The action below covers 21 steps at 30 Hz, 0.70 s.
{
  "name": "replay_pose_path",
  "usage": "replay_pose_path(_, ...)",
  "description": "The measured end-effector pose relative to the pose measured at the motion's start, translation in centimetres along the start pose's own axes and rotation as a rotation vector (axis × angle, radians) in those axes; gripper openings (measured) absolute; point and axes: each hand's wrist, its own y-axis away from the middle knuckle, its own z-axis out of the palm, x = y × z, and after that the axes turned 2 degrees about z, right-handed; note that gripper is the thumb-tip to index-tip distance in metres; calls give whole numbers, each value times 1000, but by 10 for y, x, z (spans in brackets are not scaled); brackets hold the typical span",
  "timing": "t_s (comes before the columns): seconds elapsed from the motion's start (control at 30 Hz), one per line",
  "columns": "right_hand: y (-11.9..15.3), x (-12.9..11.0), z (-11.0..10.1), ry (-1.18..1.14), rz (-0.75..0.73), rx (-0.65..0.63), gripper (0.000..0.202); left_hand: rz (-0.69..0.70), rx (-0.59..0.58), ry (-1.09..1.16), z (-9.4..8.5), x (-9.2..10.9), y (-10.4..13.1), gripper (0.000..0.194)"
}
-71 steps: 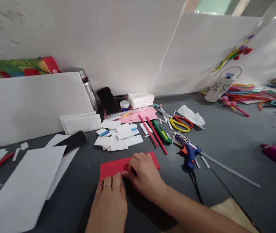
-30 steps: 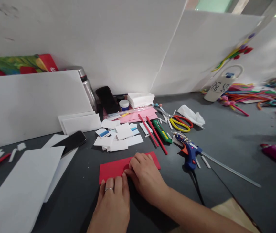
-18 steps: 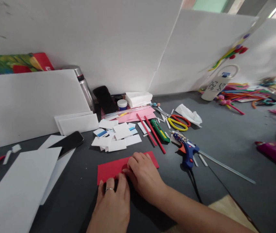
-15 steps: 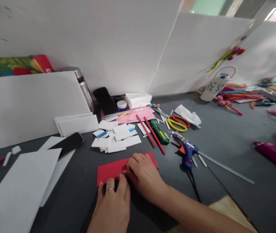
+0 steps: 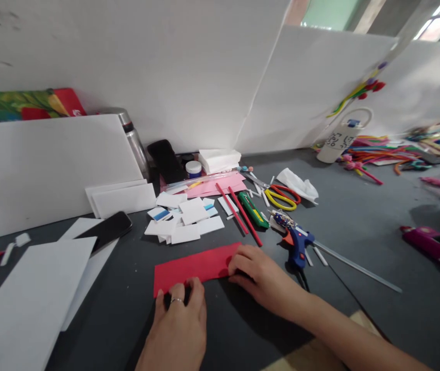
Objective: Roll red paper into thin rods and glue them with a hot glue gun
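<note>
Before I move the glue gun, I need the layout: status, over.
Left hand and right hand touching red sheet. Sheet lying flat. Glue gun off to the right; its cord disappears behind right forearm.

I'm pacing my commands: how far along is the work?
Looks done: small white pieces, seemingly cut, lie piled. In hand: the red strip, left hand at its near edge, right hand at its right end. Remaining: I can't tell how much; the blue glue gun and green cutter lie unheld.

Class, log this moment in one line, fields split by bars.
left hand: on near edge of red sheet | right hand: at its right end | glue gun: right of it
</note>
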Motion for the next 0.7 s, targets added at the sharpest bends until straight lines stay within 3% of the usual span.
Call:
replay_pose_path(0.17, -2, -2, 8, 99, -48, 39, 12, 11, 4, 19, 1, 0, 1, 56)
replay_pose_path(0.37, -1, -7, 9, 317, -93, -55, 16, -12, 16, 48, 6, 0, 1, 54)
replay_pose_path(0.7, -5, -7, 12, 303, -124, -45, 13, -37, 56, 33, 11, 3, 0, 55)
